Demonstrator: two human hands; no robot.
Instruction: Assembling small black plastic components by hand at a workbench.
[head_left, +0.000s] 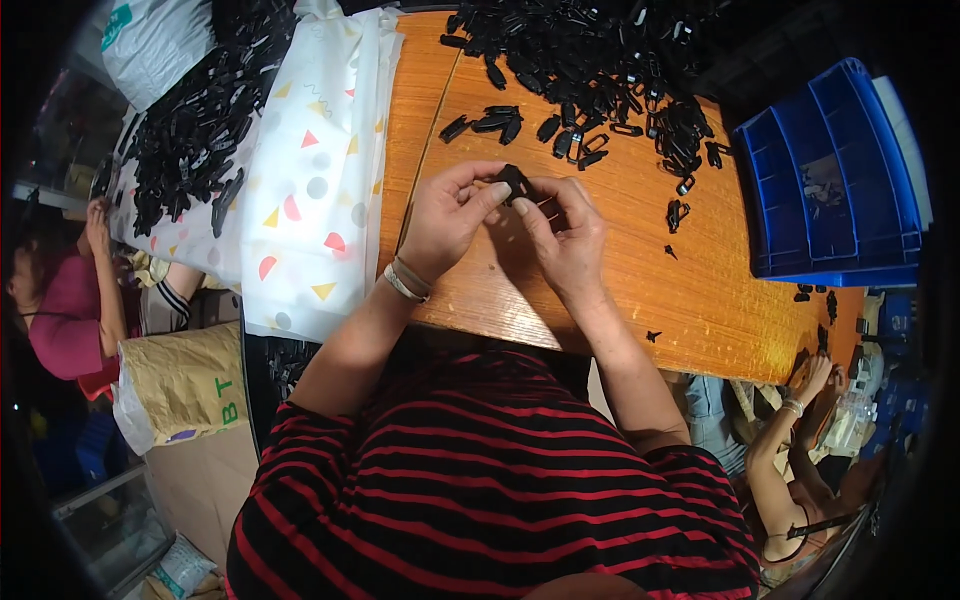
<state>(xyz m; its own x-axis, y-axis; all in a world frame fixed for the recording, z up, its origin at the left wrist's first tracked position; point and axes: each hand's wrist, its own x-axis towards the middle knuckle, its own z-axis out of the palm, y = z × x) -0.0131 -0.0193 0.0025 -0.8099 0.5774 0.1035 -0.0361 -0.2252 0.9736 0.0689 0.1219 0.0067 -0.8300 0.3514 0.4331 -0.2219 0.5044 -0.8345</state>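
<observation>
Over the wooden table (640,270), both my hands meet at a small black plastic part (516,182). My left hand (452,212), with a pale band at the wrist, pinches it between thumb and fingers. From the other side my right hand (566,225) grips the same part, its thumb against the near edge. Fingers cover much of the part, so its exact kind cannot be made out. Just beyond my hands lie several loose black plastic pieces (492,122), some shaped like narrow open frames. Behind them is a large heap of similar pieces (590,60).
A patterned white cloth (310,190) covers the table's left side, with another black heap (200,150) beyond it. At right stands a blue divided bin (830,180). Co-workers sit at left (75,310) and lower right (790,470). A brown sack (180,385) stands at lower left.
</observation>
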